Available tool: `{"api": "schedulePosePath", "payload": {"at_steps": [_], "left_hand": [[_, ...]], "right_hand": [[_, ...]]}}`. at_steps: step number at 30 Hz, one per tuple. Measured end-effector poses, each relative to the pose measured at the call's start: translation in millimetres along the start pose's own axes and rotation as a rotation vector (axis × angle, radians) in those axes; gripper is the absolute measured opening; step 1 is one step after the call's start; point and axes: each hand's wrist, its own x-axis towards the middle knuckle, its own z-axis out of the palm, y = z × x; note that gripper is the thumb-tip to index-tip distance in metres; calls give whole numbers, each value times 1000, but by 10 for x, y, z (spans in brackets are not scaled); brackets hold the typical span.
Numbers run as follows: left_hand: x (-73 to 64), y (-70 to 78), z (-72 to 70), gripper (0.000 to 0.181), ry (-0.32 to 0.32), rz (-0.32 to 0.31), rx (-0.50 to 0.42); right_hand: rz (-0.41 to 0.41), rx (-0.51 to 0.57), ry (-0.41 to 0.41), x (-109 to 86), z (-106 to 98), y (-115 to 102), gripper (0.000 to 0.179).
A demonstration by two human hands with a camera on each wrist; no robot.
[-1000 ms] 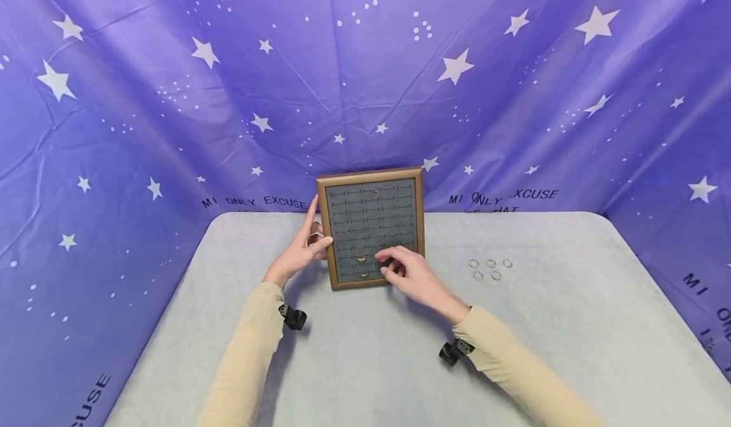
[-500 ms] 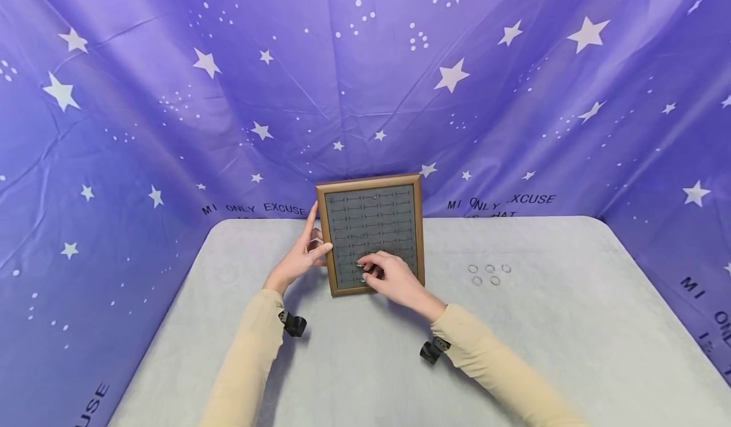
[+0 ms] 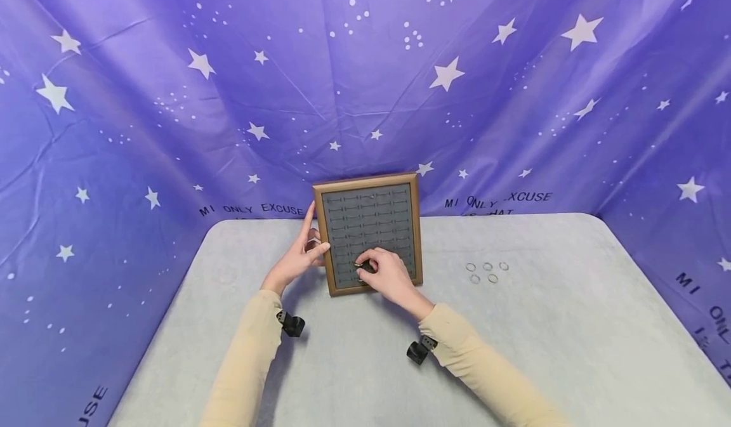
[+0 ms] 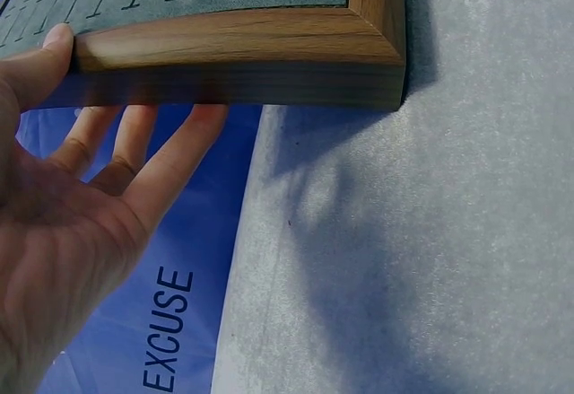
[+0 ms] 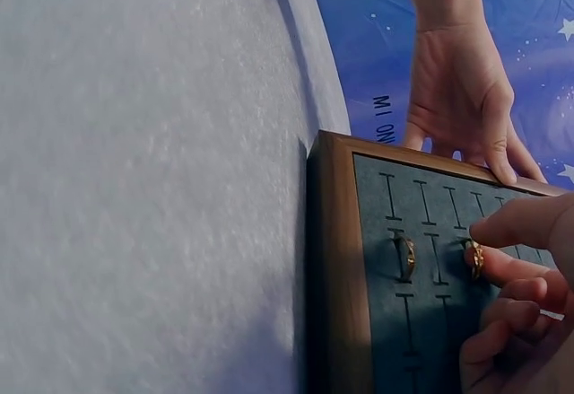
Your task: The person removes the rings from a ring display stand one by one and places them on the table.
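A wood-framed ring display tray (image 3: pixel 419 236) with a dark grey slotted pad stands tilted up at the back of the table. My left hand (image 3: pixel 294 262) holds its left side, thumb on the front of the frame (image 4: pixel 224 39) and fingers behind. Low on the pad, my right hand (image 3: pixel 391 276) pinches a gold ring (image 5: pixel 477 259) at a slot between thumb and forefinger; the other fingers curl loosely. In the right wrist view, a second ring (image 5: pixel 409 258) sits upright in the slot row nearest the bottom edge. My right hand partly hides the lower pad.
Several thin silver rings (image 3: pixel 487 266) lie in two rows on the grey table (image 3: pixel 571 325), right of the tray. A purple star-printed cloth (image 3: pixel 354 84) hangs behind and along both sides. A small bright spot (image 3: pixel 372 196) shows near the pad's top.
My right hand has moved left across the lower pad and its fingertips have closed on the gold ring, which stood uncovered a second ago. My left hand keeps its hold on the tray.
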Motion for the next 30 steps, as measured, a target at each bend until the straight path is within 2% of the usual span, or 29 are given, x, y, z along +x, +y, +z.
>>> {"api": "schedulePosePath", "payload": {"at_steps": [4,14,25,30], "left_hand": [[7,-10,-14,90,-2,9,-4],[3,-9,-3,91,1,-17,-5],[8,-27,5,92,5,-27,-1],[-42,151,25,91,-10,-29,-10]], "right_hand": [[10,7,31,9,31,-8,8],[8,44,66,-37,57,2,13],[11,162,40,-71,5,-4,13],[3,215,24,-68,-4,20,11]]}}
